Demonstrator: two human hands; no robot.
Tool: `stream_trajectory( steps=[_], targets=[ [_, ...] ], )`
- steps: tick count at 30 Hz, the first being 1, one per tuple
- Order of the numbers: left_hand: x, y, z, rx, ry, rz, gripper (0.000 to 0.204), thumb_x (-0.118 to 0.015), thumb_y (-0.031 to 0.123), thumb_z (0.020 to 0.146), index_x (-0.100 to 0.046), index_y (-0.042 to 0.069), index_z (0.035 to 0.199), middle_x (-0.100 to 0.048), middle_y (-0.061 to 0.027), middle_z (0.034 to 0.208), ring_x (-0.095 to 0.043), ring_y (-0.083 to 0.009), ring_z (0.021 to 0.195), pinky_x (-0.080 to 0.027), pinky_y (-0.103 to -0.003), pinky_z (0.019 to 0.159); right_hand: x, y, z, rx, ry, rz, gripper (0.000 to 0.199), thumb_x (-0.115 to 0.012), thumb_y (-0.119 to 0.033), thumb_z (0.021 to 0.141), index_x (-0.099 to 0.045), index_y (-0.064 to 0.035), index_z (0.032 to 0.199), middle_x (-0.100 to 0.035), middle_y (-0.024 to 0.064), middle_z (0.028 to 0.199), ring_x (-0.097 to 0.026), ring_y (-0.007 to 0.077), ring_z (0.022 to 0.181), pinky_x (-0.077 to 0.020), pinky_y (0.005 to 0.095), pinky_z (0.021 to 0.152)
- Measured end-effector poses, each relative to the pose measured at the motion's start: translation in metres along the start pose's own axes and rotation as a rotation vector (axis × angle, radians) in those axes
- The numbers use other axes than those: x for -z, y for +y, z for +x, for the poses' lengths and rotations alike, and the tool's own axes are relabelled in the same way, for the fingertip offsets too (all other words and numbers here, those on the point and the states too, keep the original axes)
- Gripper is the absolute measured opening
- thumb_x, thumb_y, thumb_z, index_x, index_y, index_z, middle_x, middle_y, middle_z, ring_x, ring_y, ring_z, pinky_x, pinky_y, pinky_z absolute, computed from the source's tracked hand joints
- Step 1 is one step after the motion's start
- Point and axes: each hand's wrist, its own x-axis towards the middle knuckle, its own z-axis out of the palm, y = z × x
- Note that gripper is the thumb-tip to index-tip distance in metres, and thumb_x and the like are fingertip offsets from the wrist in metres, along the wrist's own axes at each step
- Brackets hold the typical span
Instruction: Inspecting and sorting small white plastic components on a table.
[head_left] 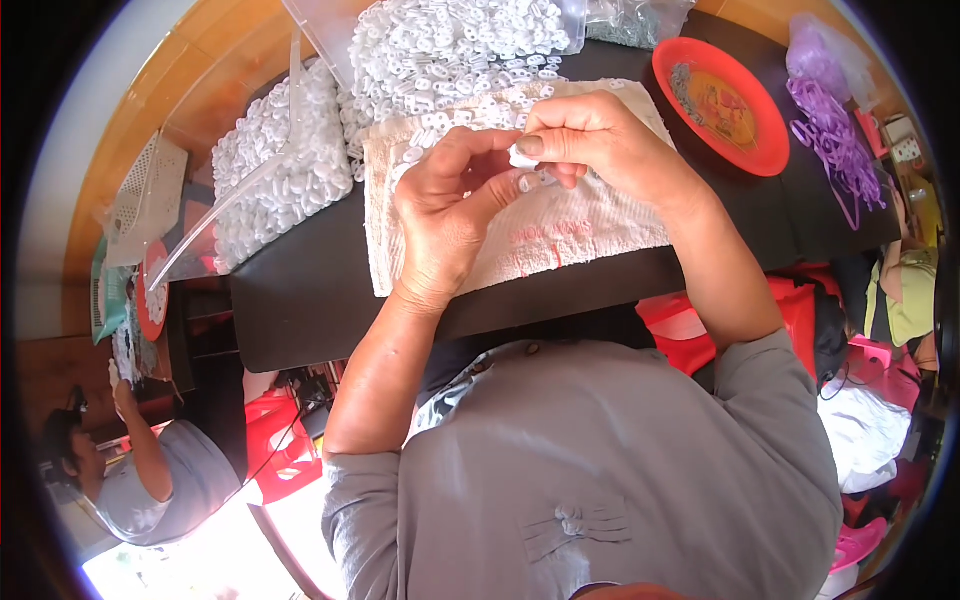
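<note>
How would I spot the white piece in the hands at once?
Find the dark table, then the cream towel spread on it. Over it the left hand and right hand meet, the latter pinching the small white piece. Unlike the loose pieces strewn toward the towel's far side, it is held up off the cloth.

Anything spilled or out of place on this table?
Loose white pieces lie scattered across the far part of the towel, outside the clear bin; they look spilled, though possibly deliberately.
</note>
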Motion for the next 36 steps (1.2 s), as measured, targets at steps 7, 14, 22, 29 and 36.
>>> stream_trajectory(
  steps=[7, 14, 22, 29, 36],
  targets=[
    [-0.002, -0.012, -0.002, -0.179, 0.055, 0.046, 0.026, -0.078, 0.003, 0.077, -0.065, 0.002, 0.099, -0.065, -0.0011, 0.083, -0.061, -0.0073, 0.075, -0.050, -0.022, 0.066, -0.003, 0.001, 0.000, -0.038, -0.009, 0.094, 0.023, -0.063, -0.021, 0.093, -0.062, -0.0022, 0.079, -0.054, -0.0021, 0.064, -0.050, 0.0052, 0.056, -0.0375, 0.0200, 0.052],
    [0.002, -0.014, -0.004, -0.357, 0.108, 0.307, 0.027, -0.082, 0.006, 0.073, -0.064, 0.005, 0.094, -0.062, -0.0007, 0.077, -0.058, -0.0078, 0.065, -0.047, -0.022, 0.059, -0.005, -0.001, -0.002, -0.060, -0.026, 0.136, 0.022, -0.062, -0.021, 0.093, -0.063, -0.0017, 0.081, -0.055, -0.0020, 0.066, -0.051, 0.0062, 0.057, -0.0388, 0.0208, 0.054],
    [-0.002, -0.015, -0.002, -0.448, 0.121, 0.365, 0.029, -0.082, 0.004, 0.071, -0.063, 0.005, 0.094, -0.060, -0.0023, 0.076, -0.056, -0.0091, 0.063, -0.046, -0.022, 0.056, -0.008, -0.002, -0.003, -0.038, -0.031, 0.148, 0.021, -0.063, -0.019, 0.092, -0.063, -0.0016, 0.081, -0.055, -0.0016, 0.066, -0.052, 0.0064, 0.059, -0.0393, 0.0208, 0.054],
    [-0.002, -0.013, -0.003, -0.531, 0.106, 0.409, 0.031, -0.081, 0.000, 0.071, -0.062, 0.004, 0.096, -0.058, -0.0027, 0.076, -0.055, -0.0101, 0.061, -0.045, -0.022, 0.053, -0.012, -0.002, -0.004, -0.045, -0.001, 0.131, 0.020, -0.063, -0.018, 0.091, -0.063, -0.0008, 0.081, -0.055, -0.0012, 0.066, -0.052, 0.0069, 0.060, -0.0403, 0.0209, 0.055],
    [0.004, 0.003, -0.009, -0.399, 0.341, 0.178, 0.023, -0.078, -0.003, 0.076, -0.064, 0.002, 0.094, -0.066, -0.0010, 0.081, -0.058, -0.0062, 0.067, -0.048, -0.020, 0.058, -0.020, -0.003, 0.002, 0.018, 0.164, 0.242, 0.026, -0.062, -0.023, 0.093, -0.063, 0.0003, 0.082, -0.052, -0.0010, 0.064, -0.051, 0.0076, 0.058, -0.0405, 0.0220, 0.055]
  ],
)
